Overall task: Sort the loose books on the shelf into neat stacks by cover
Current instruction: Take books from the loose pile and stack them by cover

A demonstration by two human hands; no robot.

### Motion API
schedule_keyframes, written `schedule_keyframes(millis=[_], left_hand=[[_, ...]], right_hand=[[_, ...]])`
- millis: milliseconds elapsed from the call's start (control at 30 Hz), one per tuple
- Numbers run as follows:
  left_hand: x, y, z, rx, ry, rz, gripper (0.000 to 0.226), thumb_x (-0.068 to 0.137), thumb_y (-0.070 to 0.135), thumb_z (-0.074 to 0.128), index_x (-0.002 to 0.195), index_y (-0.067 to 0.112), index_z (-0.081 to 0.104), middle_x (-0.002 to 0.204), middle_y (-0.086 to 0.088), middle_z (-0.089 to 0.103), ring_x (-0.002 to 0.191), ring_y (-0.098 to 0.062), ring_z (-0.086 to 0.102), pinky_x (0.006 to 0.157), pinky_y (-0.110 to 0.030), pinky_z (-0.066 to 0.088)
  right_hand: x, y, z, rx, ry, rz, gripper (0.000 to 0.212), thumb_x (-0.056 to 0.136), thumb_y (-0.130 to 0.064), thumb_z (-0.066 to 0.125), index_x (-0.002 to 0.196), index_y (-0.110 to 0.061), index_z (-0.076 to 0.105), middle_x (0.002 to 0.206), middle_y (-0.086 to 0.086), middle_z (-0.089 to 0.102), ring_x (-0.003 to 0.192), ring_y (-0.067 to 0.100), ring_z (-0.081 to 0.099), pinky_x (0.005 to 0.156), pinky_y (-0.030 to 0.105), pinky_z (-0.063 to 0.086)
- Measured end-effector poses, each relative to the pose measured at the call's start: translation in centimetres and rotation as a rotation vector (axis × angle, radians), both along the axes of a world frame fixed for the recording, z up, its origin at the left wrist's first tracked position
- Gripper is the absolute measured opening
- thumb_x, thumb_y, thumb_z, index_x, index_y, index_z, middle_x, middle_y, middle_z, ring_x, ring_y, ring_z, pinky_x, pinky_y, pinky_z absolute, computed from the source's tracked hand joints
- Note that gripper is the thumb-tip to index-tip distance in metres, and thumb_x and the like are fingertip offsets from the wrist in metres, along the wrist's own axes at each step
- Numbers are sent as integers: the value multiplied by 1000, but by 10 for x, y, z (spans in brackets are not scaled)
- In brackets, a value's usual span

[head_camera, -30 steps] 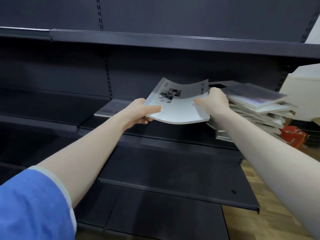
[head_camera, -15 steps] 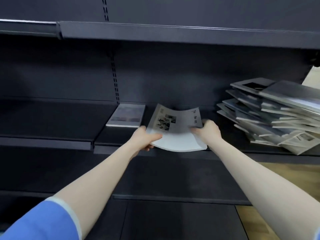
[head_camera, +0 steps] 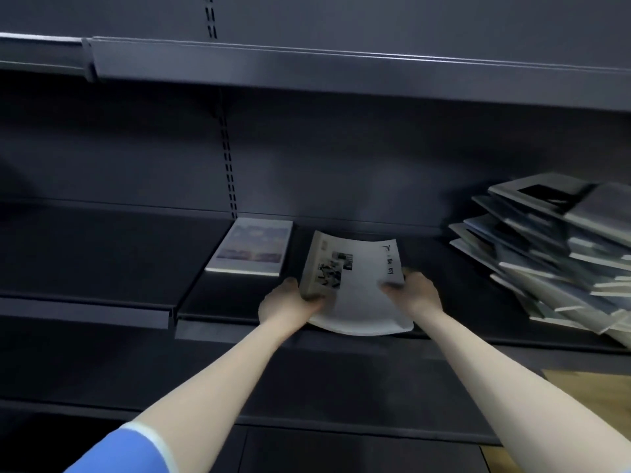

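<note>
**White book brought down to shelf, second stack about to start**

Both hands grip the white book (head_camera: 355,288): left hand (head_camera: 290,307) is closed on its spine edge w/ thumb on the cover, right hand (head_camera: 415,295) is closed on the opposite edge. The book bows down in the middle, near edge overhanging the shelf lip (head_camera: 239,331).

Change vs 1 s ago: the book was held up in front of the messy pile (head_camera: 560,254); now it's lower and further left, over bare shelf btwn the pale-cover book (head_camera: 251,247) and the pile, apart from both. Can't tell if its far edge touches the shelf yet.

Meaning: its cover differs from the pale-cover book's, so prob. it's getting its own spot, i.e. a new stack beside the first. Task is early – the pile at right is still tall and skewed, many books left. Next move likely needs flattening the bow and squaring the book parallel to its neighbour, back from the lip.
</note>
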State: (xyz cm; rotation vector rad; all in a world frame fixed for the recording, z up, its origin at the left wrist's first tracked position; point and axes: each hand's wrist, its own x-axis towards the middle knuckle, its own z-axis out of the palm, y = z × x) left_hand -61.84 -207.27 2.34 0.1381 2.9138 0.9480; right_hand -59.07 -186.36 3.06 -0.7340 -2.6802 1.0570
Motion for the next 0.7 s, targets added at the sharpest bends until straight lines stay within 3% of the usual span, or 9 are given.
schedule_keyframes(millis=[100,233,367,700], left_hand=[[-10,2,-2,-150,64,14,59,87,61,48,117,10,49,113,-6,61,101,-26,60,67,-27,41],[-20,7,-8,-306,126,39,71,87,64,42,129,8,40,128,-9,51,115,-27,52,78,-32,45],[-27,12,-17,-384,217,32,67,90,63,37,135,12,37,137,-9,39,124,-27,38,96,-32,37],[-45,24,-25,-401,262,45,42,101,36,33,137,15,37,139,-5,34,127,-26,33,105,-33,28]], right_hand=[[-15,1,-8,87,-39,-11,40,89,-41,57,119,-14,59,111,5,67,100,27,63,77,31,48],[-27,-2,-16,395,-67,7,45,96,-47,43,120,-10,56,118,11,61,106,29,59,73,30,41],[-39,-4,-29,645,-36,11,43,100,-40,34,121,-11,59,122,12,49,113,28,48,88,33,41],[-62,10,-33,610,0,49,39,101,-35,34,122,-12,58,124,8,52,115,27,45,93,36,36]])
